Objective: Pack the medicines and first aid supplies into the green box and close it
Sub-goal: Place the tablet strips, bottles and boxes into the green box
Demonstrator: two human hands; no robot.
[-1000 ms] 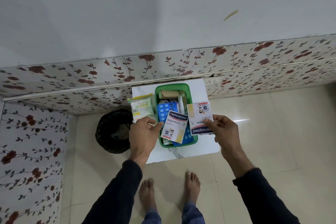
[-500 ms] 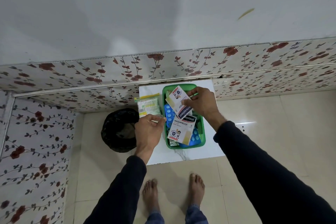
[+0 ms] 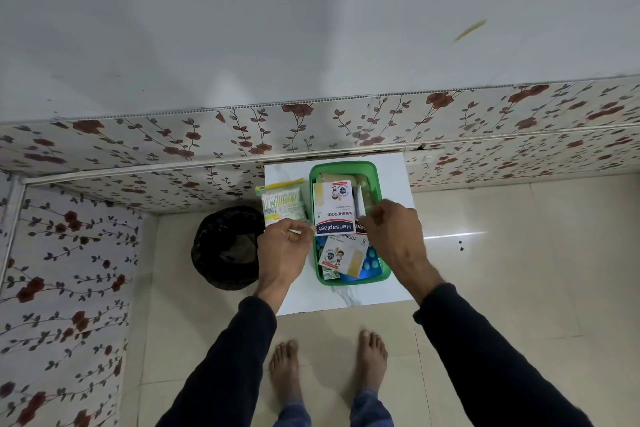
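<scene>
The green box (image 3: 378, 184) stands open on a small white table (image 3: 398, 170), holding blue blister packs, a beige roll and other supplies. A white plaster box (image 3: 334, 206) lies across its far half, overlapping a second plaster box (image 3: 343, 255) nearer me. My right hand (image 3: 391, 232) reaches over the box's right side, its fingers closed on the upper plaster box's near right corner. My left hand (image 3: 284, 246) is beside the box's left wall, thumb and forefinger pinched on a small white thing I cannot identify. A pack of cotton swabs (image 3: 282, 201) lies left of the box.
A black bin (image 3: 227, 248) stands on the floor left of the table. The floral wall panel (image 3: 207, 149) runs right behind the table. My bare feet (image 3: 329, 364) are on the tiled floor in front of it.
My right hand carried the plaster box from the table's right side over the green box and lowered it onto the contents. My left hand stayed by the box's left wall.
</scene>
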